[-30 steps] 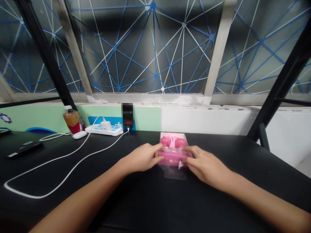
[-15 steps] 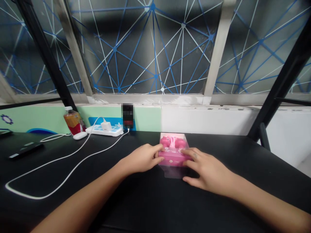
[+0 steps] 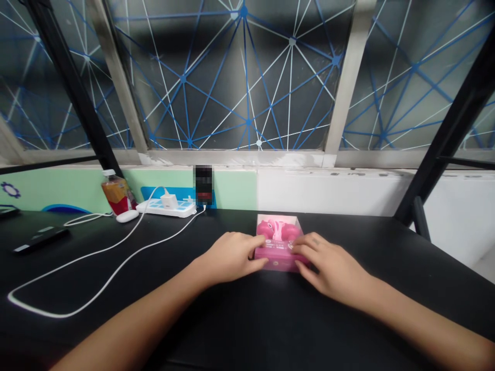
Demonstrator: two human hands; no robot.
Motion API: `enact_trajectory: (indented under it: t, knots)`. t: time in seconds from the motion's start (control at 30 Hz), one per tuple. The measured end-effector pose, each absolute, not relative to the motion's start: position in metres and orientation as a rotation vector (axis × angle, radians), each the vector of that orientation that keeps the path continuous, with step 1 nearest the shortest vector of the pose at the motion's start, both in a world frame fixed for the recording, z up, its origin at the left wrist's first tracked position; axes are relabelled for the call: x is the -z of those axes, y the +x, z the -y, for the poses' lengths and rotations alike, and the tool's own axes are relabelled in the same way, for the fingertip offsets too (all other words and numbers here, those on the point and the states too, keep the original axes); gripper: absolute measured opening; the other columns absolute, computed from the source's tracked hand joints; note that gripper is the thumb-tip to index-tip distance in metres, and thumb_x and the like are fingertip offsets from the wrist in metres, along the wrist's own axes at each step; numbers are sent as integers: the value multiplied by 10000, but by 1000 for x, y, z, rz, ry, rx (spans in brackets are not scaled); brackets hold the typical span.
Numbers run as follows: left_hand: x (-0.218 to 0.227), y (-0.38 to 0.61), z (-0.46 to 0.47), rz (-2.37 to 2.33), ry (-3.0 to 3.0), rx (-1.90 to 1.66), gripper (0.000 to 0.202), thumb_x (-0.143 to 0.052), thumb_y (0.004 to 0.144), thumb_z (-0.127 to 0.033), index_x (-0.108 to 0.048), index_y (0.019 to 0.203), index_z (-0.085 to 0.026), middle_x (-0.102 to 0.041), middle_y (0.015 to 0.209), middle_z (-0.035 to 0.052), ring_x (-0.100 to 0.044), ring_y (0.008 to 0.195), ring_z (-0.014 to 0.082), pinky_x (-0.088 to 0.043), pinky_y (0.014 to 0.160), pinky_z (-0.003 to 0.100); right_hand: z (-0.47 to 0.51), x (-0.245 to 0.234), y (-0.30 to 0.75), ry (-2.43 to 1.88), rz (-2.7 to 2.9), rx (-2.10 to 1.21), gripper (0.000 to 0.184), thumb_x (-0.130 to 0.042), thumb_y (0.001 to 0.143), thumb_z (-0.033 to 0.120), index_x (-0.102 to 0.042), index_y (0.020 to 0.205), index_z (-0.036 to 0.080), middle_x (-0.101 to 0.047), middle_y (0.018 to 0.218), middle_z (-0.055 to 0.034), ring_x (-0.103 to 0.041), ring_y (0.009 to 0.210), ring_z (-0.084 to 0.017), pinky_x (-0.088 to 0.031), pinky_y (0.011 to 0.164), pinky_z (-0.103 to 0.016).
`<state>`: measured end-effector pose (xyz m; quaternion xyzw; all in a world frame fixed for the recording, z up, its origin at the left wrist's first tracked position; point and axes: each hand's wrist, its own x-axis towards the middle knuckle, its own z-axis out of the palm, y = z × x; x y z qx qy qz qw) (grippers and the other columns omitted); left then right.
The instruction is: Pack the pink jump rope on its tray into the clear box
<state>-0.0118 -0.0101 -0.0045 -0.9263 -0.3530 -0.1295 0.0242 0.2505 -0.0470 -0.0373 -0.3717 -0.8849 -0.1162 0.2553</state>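
Observation:
A small pink retail box (image 3: 277,256) with a clear plastic top sits on the black table (image 3: 247,330), showing a pink, rounded product (image 3: 277,230) inside. My left hand (image 3: 232,256) holds the box's left side, fingertips at its front-left corner. My right hand (image 3: 328,267) holds the right side, its fingers lying over the front-right corner. The box's front part is partly hidden by my fingers.
Behind, to the left, stand a white power strip (image 3: 166,208) with a charger, a juice bottle (image 3: 116,193), a small white oval object (image 3: 127,216) and an upright pixelated phone (image 3: 203,184). White cables (image 3: 77,283) loop across the table. A black device (image 3: 40,239) lies far left.
The clear flap that stuck out at the box's front no longer shows. The box has shifted slightly away from me and to the right, and my right hand has closed in on it.

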Motion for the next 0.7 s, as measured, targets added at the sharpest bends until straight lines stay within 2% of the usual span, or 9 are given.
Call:
enact_trajectory:
  t: [0.13,0.27,0.5,0.7]
  knots:
    - [6,-10,12,989,-2774,408,200,-588,903,-389,-633,1005,-224,-652,949,46,-625,877,226,-478,711,311,46,38,251,-976,2416,326,194,-488,925,189,-637,1045,213,-634,1098,-105,-592,984,-250,-557,772,-403]
    - [2,-10,13,892,-2820,482,184,-591,903,-328,-629,1038,-209,-603,1185,62,-568,1069,238,-505,836,335,47,37,253,-962,2430,309,184,-489,936,175,-651,1014,210,-641,1076,-95,-601,967,-233,-556,762,-380]
    - [4,-10,11,737,-2870,493,174,-546,934,-266,-647,1046,-178,-663,1056,73,-580,1043,223,-470,959,367,46,40,256,-945,2425,314,170,-491,956,192,-656,990,217,-658,1058,-77,-611,955,-216,-556,764,-358]
    - [5,-9,9,625,-2870,511,237,-447,974,-226,-677,960,-169,-686,1009,81,-612,1017,212,-485,953,372,46,38,255,-931,2438,300,219,-464,961,185,-676,1007,215,-664,1043,-88,-615,962,-226,-566,753,-369]
